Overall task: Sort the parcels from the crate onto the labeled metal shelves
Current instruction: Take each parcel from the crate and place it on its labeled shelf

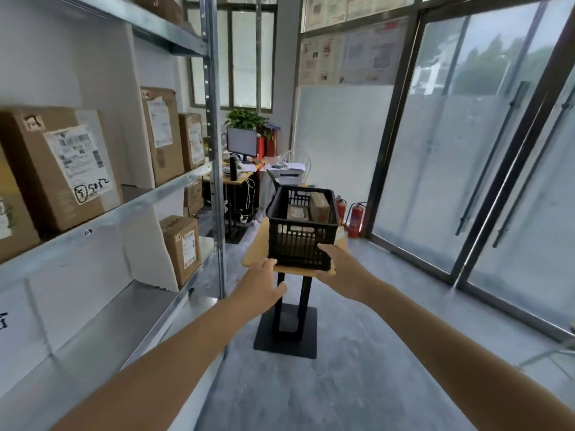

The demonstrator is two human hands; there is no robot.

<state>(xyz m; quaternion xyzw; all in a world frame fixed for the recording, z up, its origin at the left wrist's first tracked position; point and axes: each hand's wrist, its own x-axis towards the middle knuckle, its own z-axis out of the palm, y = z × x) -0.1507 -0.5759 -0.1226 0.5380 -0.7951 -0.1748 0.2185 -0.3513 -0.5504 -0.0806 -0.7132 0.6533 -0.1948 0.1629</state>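
Both arms reach forward at full stretch. The left hand [264, 283] is open, fingers straight and together, its tips at the near edge of the counter [253, 253] just below the crate's lower left corner; whether they touch the wood cannot be told. The right hand [337, 264] is likewise open, fingers laid flat against the lower right corner of the near wall of the crate [298, 234], gripping nothing. The crate, black slotted plastic, stands square on the small wooden counter, which rides on a black pedestal. Inside it, an upright parcel [319, 206] of brown cardboard leans at the right wall, and a flat parcel [297, 212] lies beside it toward the centre; anything deeper is hidden by the wall. Both parcels are taped cartons, so probably stiff and not slippery, and light enough for one hand; the upright parcel is best taken across its exposed top edge, the flat parcel by its two long sides once its neighbour is out. The crate itself is rigid, and its rim is the firmest hold, since the hands now sit low where the wall gives no purchase. To the left run the metal shelves [102, 219], already carrying labelled cartons [62, 169], well apart from the crate.
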